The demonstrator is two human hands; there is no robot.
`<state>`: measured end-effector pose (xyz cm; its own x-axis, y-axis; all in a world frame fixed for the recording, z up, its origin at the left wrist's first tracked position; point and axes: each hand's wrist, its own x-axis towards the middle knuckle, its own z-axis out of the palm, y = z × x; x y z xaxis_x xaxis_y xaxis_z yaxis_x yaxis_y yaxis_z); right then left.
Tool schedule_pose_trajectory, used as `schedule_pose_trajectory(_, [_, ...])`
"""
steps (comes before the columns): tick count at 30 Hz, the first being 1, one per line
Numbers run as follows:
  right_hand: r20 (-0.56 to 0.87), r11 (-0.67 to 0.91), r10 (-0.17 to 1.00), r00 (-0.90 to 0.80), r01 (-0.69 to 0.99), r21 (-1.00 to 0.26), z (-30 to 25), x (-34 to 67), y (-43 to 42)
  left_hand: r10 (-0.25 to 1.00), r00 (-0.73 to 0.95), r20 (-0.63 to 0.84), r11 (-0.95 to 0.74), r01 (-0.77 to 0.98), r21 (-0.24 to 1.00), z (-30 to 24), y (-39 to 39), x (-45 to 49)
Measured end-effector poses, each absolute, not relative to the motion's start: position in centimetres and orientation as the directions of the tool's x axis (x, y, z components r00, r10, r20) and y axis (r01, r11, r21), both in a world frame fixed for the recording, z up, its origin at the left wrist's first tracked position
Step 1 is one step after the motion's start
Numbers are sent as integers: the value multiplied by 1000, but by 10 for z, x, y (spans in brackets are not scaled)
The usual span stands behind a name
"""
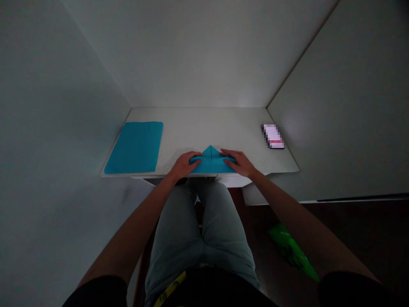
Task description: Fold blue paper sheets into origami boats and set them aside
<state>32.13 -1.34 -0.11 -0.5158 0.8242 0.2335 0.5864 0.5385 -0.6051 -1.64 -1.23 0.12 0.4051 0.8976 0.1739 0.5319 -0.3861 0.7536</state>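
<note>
A folded teal paper [211,164] lies at the near edge of the white desk [207,125], its peak pointing away from me. My left hand [183,165] presses on its left end, and my right hand [238,163] rests on its right end. Parts of the paper's ends are hidden under my fingers. Further left lies a flat rectangular sheet of the same teal paper [134,147], well apart from my left hand.
A phone [273,136] with a blurred screen lies at the desk's right side. White walls [338,94] enclose the desk on three sides. My knees sit below its front edge, and a green plastic bag [291,250] lies on the dark floor.
</note>
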Motion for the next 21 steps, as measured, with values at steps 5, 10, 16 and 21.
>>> schedule_pose_trajectory(5, [302, 583, 805, -510, 584, -566, -4, 322, -11, 863, 420, 282, -500, 623, 601, 1, -18, -12])
schedule_pose_trajectory(10, [339, 661, 749, -568, 619, -423, -6, 322, -15, 788, 543, 291, -616, 691, 378, 3, -23, -9])
schedule_pose_trajectory(16, [227, 694, 720, -656, 668, -268, -2, 321, -33, 711, 681, 175, -698, 655, 287, 8, -42, -19])
schedule_pose_trajectory(21, [260, 688, 726, -637, 673, -272, -9, 327, -59, 815, 533, 228, -579, 760, 295, 2, -74, -27])
